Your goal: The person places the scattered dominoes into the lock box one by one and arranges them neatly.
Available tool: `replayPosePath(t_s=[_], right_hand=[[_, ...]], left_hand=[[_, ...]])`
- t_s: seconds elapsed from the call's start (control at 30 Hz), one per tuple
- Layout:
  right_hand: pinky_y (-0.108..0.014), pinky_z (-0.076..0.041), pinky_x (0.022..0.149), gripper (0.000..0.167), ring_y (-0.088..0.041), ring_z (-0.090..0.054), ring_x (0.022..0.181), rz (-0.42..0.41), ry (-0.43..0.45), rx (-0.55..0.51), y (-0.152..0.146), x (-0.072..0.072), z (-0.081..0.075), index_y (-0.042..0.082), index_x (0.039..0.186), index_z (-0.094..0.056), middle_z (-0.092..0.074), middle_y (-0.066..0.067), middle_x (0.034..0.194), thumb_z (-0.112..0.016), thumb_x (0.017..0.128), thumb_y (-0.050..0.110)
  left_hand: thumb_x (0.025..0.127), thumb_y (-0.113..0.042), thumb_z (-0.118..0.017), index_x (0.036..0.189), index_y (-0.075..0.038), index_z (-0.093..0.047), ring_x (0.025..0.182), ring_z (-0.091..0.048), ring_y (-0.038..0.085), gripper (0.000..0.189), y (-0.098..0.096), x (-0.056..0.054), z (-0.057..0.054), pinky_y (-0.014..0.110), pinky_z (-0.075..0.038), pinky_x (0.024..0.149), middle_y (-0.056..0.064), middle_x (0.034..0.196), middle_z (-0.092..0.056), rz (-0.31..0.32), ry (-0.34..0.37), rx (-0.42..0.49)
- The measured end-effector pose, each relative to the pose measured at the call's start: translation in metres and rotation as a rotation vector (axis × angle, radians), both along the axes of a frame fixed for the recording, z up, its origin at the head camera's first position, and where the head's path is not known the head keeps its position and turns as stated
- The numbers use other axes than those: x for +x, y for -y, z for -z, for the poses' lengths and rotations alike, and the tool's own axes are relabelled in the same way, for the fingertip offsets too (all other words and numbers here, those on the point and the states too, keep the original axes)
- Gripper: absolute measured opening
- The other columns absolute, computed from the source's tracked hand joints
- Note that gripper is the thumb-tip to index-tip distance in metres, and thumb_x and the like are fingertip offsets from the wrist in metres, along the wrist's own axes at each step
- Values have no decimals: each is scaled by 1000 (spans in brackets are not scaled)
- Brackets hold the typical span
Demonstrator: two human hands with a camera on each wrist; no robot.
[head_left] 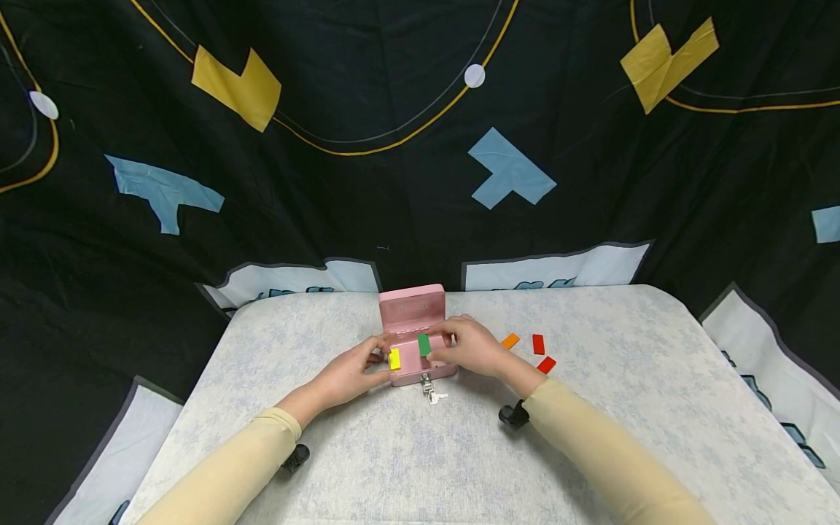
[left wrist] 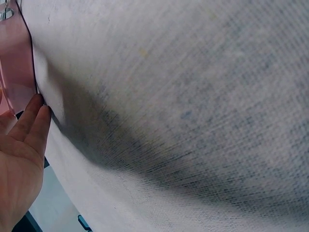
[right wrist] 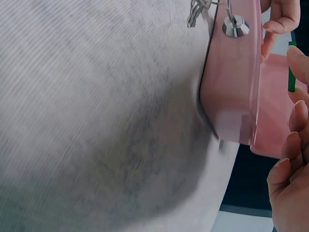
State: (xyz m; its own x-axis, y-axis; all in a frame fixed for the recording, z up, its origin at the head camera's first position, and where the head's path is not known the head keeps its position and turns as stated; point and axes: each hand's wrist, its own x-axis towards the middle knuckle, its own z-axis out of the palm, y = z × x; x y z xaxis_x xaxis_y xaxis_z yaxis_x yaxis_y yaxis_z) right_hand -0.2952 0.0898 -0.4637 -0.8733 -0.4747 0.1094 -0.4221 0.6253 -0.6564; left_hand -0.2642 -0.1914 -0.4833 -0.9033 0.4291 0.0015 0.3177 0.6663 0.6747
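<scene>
A pink metal cash box (head_left: 407, 378) stands with its lid (head_left: 412, 310) raised. My right hand (head_left: 469, 344) pinches a green domino-like tile (head_left: 424, 345) above the inside of the box; the tile's thin edge shows in the right wrist view. At the box's left side my left hand (head_left: 354, 370) holds the box, its thumb by the front corner and other fingers along the side and rim. A yellow tile (head_left: 394, 359) is at the left end of the box, close to the left fingertips. A key in the front lock (right wrist: 235, 26) carries more keys (right wrist: 195, 12).
Two red tiles, one farther back (head_left: 539, 344) and one nearer (head_left: 547, 364), lie right of the box with an orange tile (head_left: 510, 340). A pale patterned cloth (head_left: 420, 467) covers the table. Behind it hangs a dark curtain (head_left: 367, 211).
</scene>
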Motion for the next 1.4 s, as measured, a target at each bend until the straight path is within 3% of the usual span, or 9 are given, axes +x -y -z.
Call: replayPosePath(t_s=[0.13, 0.27, 0.4, 0.53, 0.77, 1.13, 1.4], right_hand=[[-34, -47, 78, 42, -16, -51, 98, -15, -13, 4, 7, -2, 1, 20, 125, -72, -67, -1, 99, -83, 86, 32], [-33, -47, 80, 41, -15, -52, 99, -24, -27, 7, 13, -4, 2, 18, 124, -73, -69, 4, 106, -83, 86, 30], [-33, -47, 79, 39, -16, -53, 97, -27, -23, 9, 18, -6, 2, 17, 122, -73, -70, 4, 106, -82, 86, 29], [-33, -46, 75, 38, -16, -53, 92, -23, -16, 32, 23, -8, 3, 18, 122, -73, -68, -1, 97, -82, 87, 29], [-31, -46, 71, 40, -15, -54, 86, -13, -31, 76, 34, -11, 6, 17, 124, -73, -68, 1, 95, -81, 87, 29], [-31, -44, 66, 38, -15, -52, 78, -27, -100, 203, 44, -14, 10, 15, 123, -75, -59, 7, 75, -82, 88, 30], [-33, -49, 83, 38, -13, -57, 93, -28, -157, 299, 49, -14, 11, 18, 122, -76, -74, 9, 102, -83, 88, 33]], left_hand=[[94, -38, -77, 151, -17, -44, 123, -62, 24, 69, 0, 1, 0, 46, -48, 105, 3, 139, -58, -7, 4, -11], [94, -38, -76, 156, -18, -39, 124, -61, 25, 75, 0, 1, -1, 47, -48, 105, 0, 131, -61, -13, 17, -14], [94, -37, -76, 142, -18, -50, 125, -61, 25, 58, 0, 1, -1, 47, -48, 105, 3, 146, -55, -11, 20, -13], [95, -35, -76, 121, -18, -54, 126, -60, 24, 38, 0, 2, -1, 46, -48, 106, 2, 162, -39, -6, 27, -11], [95, -31, -75, 119, -18, -53, 126, -60, 26, 36, 1, 2, -1, 45, -47, 107, 4, 162, -38, -2, 23, -17], [96, -37, -74, 121, -17, -53, 126, -60, 25, 38, 1, -2, 1, 47, -47, 106, 1, 162, -37, 6, 22, -23], [95, -37, -75, 122, -16, -54, 126, -60, 26, 40, 1, -1, 0, 49, -47, 106, 2, 161, -40, 6, 19, -21]])
